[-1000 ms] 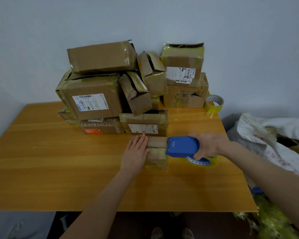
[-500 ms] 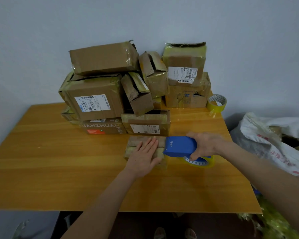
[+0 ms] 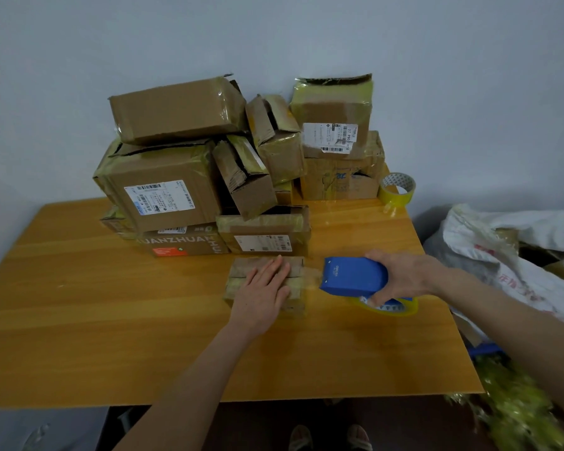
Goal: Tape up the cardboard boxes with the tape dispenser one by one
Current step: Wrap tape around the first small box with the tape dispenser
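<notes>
Dead center of the frame, on the glossy wood-grain table (image 3: 111,320), sits a small flat cardboard box (image 3: 241,271). It's brown and scuffed, banded with shiny yellowish tape. The left hand (image 3: 262,296) lies flat on top, fingers straight and together. Just to the right, the right hand (image 3: 404,278) has its fingers wrapped round a smooth blue plastic tape dispenser (image 3: 352,276), and a filmy strip (image 3: 313,276) seems to run from it to the box. At upper middle there's a pile of crumpled taped boxes (image 3: 176,190), with a spare tape roll (image 3: 398,188) beside it.
</notes>
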Demonstrator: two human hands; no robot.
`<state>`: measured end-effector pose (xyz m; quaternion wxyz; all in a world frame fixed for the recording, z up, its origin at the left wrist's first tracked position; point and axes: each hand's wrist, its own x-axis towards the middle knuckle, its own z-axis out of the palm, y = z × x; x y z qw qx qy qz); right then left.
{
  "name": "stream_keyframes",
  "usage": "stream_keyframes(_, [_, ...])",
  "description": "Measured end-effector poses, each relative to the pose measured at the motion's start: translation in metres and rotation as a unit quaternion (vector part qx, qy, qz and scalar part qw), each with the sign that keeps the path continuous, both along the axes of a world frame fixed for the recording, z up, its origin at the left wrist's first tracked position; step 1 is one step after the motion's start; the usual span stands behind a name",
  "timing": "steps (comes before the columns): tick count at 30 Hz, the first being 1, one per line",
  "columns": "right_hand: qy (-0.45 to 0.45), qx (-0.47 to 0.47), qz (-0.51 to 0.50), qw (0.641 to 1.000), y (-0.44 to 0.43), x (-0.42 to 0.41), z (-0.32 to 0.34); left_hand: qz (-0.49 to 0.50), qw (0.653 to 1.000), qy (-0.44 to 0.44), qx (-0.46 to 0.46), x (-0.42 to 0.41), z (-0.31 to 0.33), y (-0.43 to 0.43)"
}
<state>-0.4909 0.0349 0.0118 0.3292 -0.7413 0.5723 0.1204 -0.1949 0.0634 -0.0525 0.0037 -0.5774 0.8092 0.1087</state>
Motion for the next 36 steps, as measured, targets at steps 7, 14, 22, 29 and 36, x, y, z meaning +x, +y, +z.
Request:
stream_keyframes(7, [0.069, 0.002, 0.03, 0.997, -0.003, 0.036, -0.012, 0.009, 0.999, -0.016, -0.049, -0.007, 0.001, 0.002])
stream_keyframes(14, [0.048, 0.029, 0.033, 0.998, -0.015, 0.046, -0.012, 0.001, 0.998, -0.042, -0.042, -0.006, -0.008, 0.002])
stream_keyframes(22, [0.062, 0.061, 0.05, 0.995, -0.033, 0.055, 0.001, -0.005, 0.998, -0.045, -0.039, -0.005, -0.008, 0.0])
stream_keyframes(29, [0.132, 0.02, -0.022, 0.991, -0.019, 0.041, -0.003, -0.006, 0.998, -0.052, -0.019, -0.004, -0.007, -0.001])
stream_keyframes(36, [-0.243, 0.017, -0.32, 0.916, -0.012, 0.02, 0.003, 0.002, 0.998, -0.069, 0.007, -0.01, 0.001, 0.0])
